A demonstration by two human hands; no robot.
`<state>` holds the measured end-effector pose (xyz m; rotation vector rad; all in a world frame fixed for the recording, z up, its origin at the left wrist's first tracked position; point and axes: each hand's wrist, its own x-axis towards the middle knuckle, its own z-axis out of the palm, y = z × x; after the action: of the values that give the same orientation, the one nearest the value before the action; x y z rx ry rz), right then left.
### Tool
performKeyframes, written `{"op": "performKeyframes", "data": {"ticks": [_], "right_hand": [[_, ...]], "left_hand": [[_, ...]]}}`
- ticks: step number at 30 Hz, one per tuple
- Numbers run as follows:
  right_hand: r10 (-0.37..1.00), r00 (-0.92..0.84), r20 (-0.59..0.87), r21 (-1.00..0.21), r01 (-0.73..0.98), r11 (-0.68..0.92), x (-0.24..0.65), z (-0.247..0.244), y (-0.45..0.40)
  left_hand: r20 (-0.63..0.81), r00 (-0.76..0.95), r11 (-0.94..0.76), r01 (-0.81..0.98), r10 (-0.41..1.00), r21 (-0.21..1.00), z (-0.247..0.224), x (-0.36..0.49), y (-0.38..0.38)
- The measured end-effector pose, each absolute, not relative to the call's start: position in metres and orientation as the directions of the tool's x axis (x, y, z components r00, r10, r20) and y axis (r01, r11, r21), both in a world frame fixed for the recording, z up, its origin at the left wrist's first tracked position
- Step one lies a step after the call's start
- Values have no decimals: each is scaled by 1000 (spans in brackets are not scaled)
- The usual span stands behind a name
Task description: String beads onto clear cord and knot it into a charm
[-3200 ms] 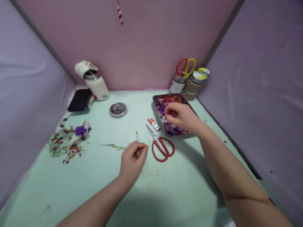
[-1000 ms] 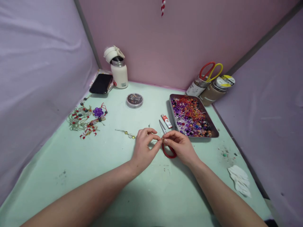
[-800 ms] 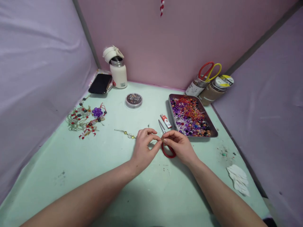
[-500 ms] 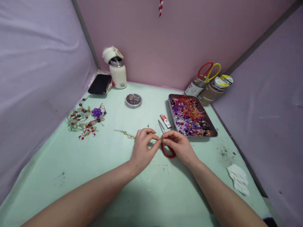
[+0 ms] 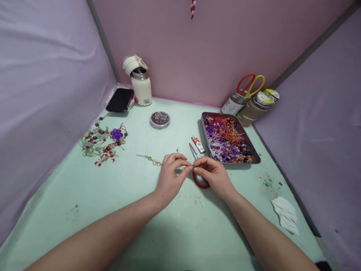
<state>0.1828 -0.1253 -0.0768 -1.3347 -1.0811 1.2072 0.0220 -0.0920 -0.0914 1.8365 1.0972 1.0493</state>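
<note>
My left hand (image 5: 172,177) pinches a thin cord, its thumb and forefinger meeting the fingertips of my right hand (image 5: 213,174). That hand is closed in a pinch too, on something too small to make out. A beaded cord (image 5: 155,162) with yellow and clear beads lies on the table and runs under my left hand. Below my right hand lies a pair of scissors (image 5: 193,150), blades pointing away and red handles partly covered. A red and white lighter (image 5: 198,144) is just beyond them.
A metal tray (image 5: 255,157) of beads and cord scraps lies right, with jars (image 5: 253,112) behind. Finished-looking beaded strings (image 5: 97,141), a phone (image 5: 120,100) and an open bottle (image 5: 141,89) are left. A round case (image 5: 160,119) sits mid-back; crumpled tissue (image 5: 285,214) lies right.
The two pinched hands have stayed together, with only a slight shift of the fingertips. The whole view has moved very slightly.
</note>
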Motion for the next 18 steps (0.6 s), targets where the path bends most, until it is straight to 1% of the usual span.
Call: {"op": "performKeyframes", "data": {"ticks": [7,18], "right_hand": [[990,139,2,-998,69,-8,182,-78,-127],[989,141,50,-993,112,35,181,-82,-127]], "left_hand": [[246,283,-329,298,927,896,-91,22,-90],[269,284,-355,319,920,879,-90,22,-92]]}}
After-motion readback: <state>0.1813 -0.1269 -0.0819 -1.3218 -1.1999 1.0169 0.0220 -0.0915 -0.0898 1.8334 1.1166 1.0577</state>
